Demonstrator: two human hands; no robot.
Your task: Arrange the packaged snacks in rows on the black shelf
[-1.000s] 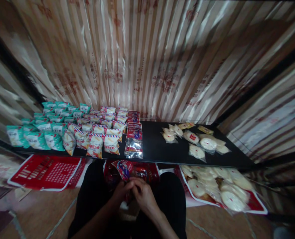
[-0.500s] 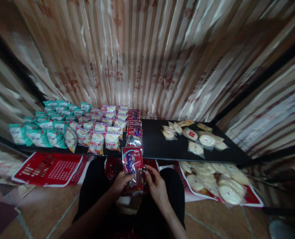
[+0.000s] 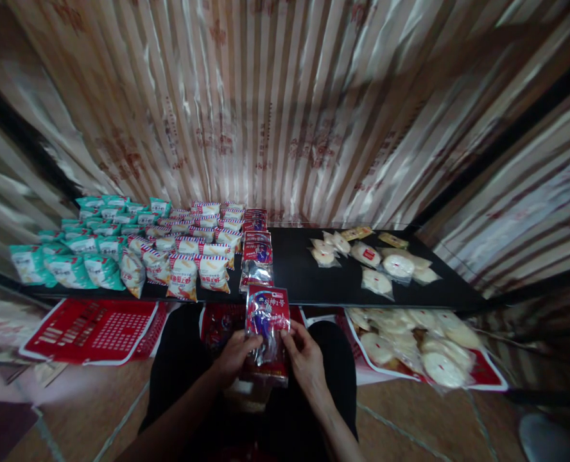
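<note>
A red snack packet (image 3: 267,314) with a blue figure and a clear lower part is held upright before the shelf's front edge. My left hand (image 3: 237,356) grips its left side, thumb on the front. On the right side, my right hand (image 3: 305,359) pinches the packet's edge between thumb and fingers. Just beyond it, a column of similar red packets (image 3: 257,253) lies overlapping on the black shelf (image 3: 292,276). Below the held packet, a red basket (image 3: 208,321) between my knees is partly hidden by my hands.
Several white striped bags (image 3: 183,276) and teal bags (image 3: 76,269) fill the shelf's left. Packed round white cakes (image 3: 398,266) lie on its right. A red basket (image 3: 92,330) stands low left; another basket (image 3: 492,378) holds more cakes. A patterned curtain (image 3: 246,115) hangs behind.
The packet has shifted slightly right and faces me more squarely. My right hand's fingers have moved onto its right edge. The whole view has shifted a little.
</note>
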